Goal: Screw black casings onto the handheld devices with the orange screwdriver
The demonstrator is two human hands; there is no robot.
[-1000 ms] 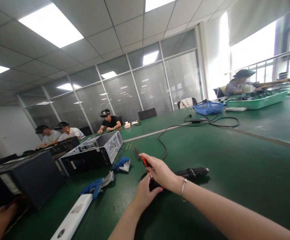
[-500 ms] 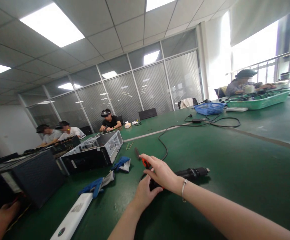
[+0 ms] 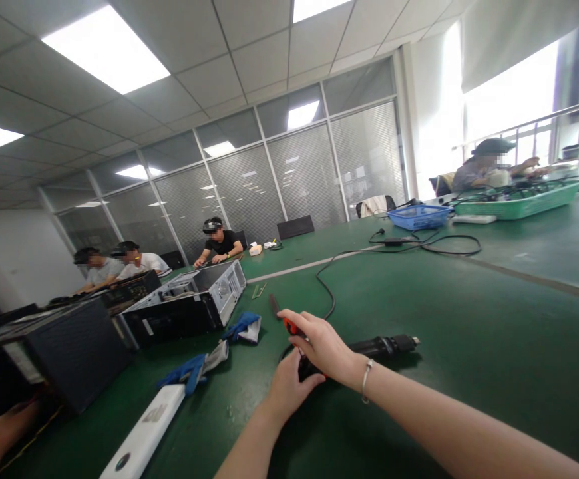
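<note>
My right hand [image 3: 322,342] is closed on an orange-and-black handled tool [image 3: 293,327]; its exact kind is hidden by the fingers. A dark, flat tip [image 3: 273,306] juts out beyond the fingertips. Just below, my left hand [image 3: 289,389] has its fingers curled, meeting the right fingers. What sits in its grasp is mostly covered, though black and a bit of orange show by the thumb. Behind my right wrist lies a black electric screwdriver [image 3: 384,345], its metal end pointing right. Its rear part disappears behind my hands.
Left of my hands lie blue-grey work gloves [image 3: 194,372] and a long white device [image 3: 144,432]. An open computer case [image 3: 180,313] and a dark case [image 3: 80,352] stand farther left. A co-worker's hand [image 3: 7,429], a cable [image 3: 329,293], blue basket [image 3: 419,216] and green basket [image 3: 534,203] are around.
My hands and the tools stay almost in place. The co-worker's hand at the lower left has shifted slightly, and the people across the table have moved their hands.
</note>
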